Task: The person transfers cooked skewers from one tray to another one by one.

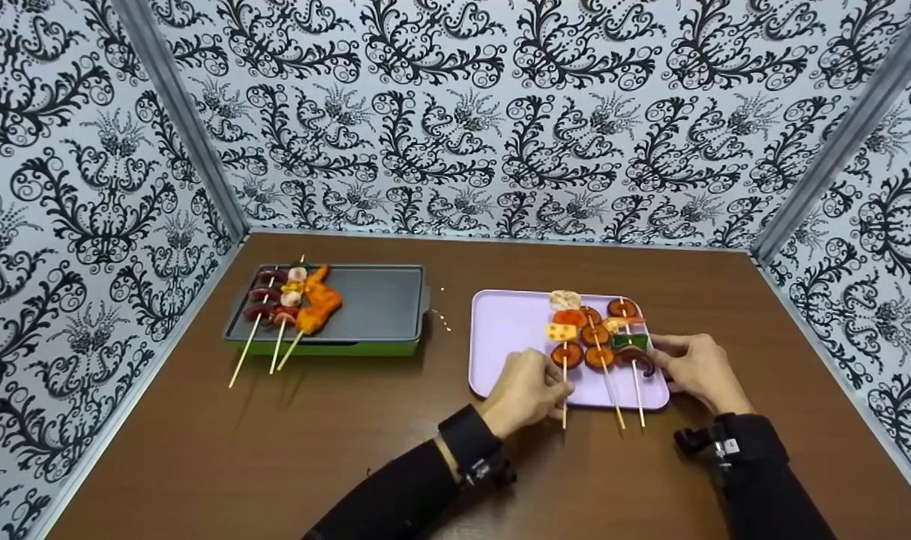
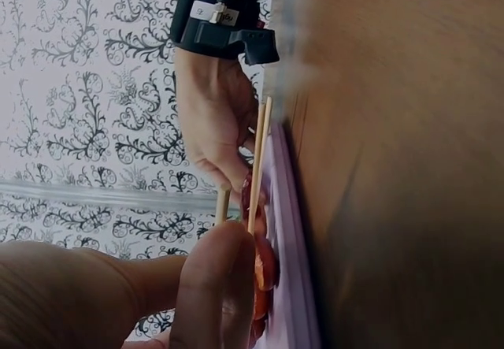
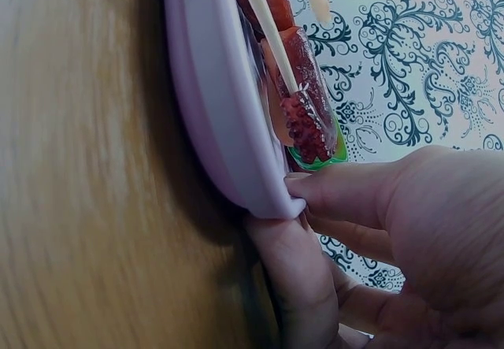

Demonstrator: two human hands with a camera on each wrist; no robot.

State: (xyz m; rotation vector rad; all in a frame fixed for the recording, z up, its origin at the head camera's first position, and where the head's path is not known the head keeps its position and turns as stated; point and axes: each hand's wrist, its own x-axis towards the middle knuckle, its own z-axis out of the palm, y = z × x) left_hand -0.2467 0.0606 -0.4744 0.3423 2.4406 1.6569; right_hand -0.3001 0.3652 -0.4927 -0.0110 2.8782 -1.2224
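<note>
My left hand point(image 1: 526, 390) pinches the wooden stick of a skewer point(image 1: 562, 332) threaded with a pale round slice, a red piece, a yellow spotted piece and a browned round. That skewer is over the lilac tray point(image 1: 504, 322). Beside it are a skewer of browned rounds point(image 1: 596, 335) and one with a green piece and a dark curled tentacle point(image 1: 629, 341); their sticks stick out past the tray's near edge. My right hand point(image 1: 699, 367) grips the tray's right rim, thumb above and fingers below in the right wrist view point(image 3: 339, 231).
At the left stands a grey-topped grill plate point(image 1: 380, 300) on a green base. Three skewers lie on its left part: dark red pieces point(image 1: 264, 294), mixed pieces point(image 1: 291, 298) and an orange wing point(image 1: 320, 300). Small pale crumbs dot the brown table point(image 1: 275, 450). Patterned walls enclose the back and sides.
</note>
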